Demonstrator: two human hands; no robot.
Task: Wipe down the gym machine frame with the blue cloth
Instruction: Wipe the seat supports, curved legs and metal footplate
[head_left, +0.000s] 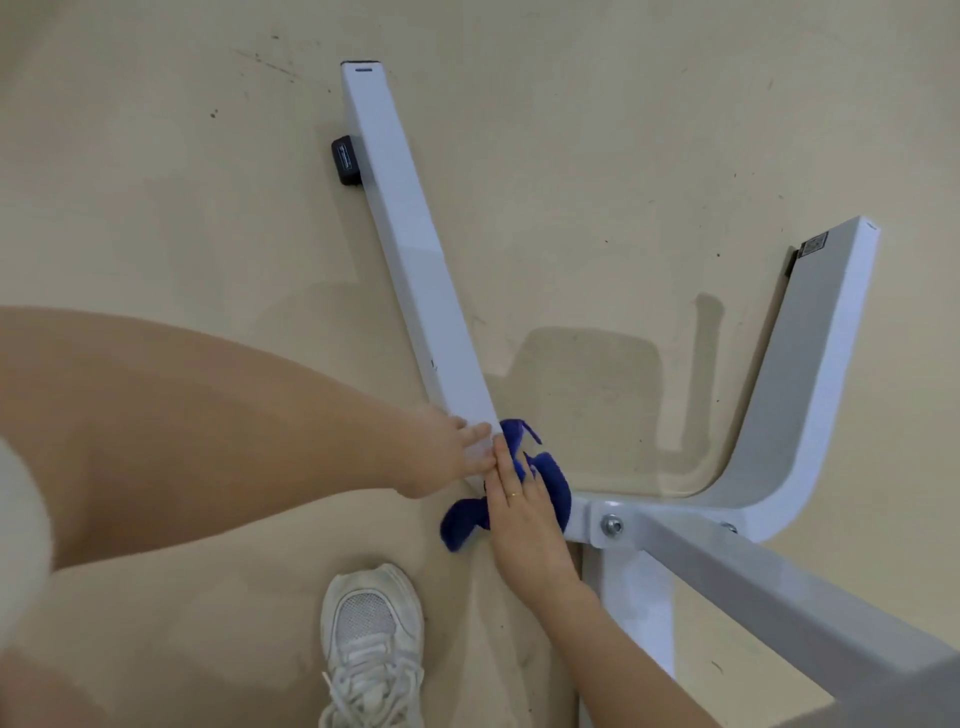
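Right hand (524, 512) lies flat with straight fingers, pressing the blue cloth (550, 483) onto the white frame bar (410, 249) near the bolted joint. Left hand (447, 454) rests on the same bar just beside it, fingers loose, gripping nothing. One white shoe (371, 644) stands on the tan floor (156, 156) below.

The left forearm reaches in from the left, its hand (444, 449) at the end with fingers pointing right, laid out fairly straight. The right forearm rises from the lower right; the right hand (519, 506) lies flat, palm down, fingers straight, a ring on one finger.
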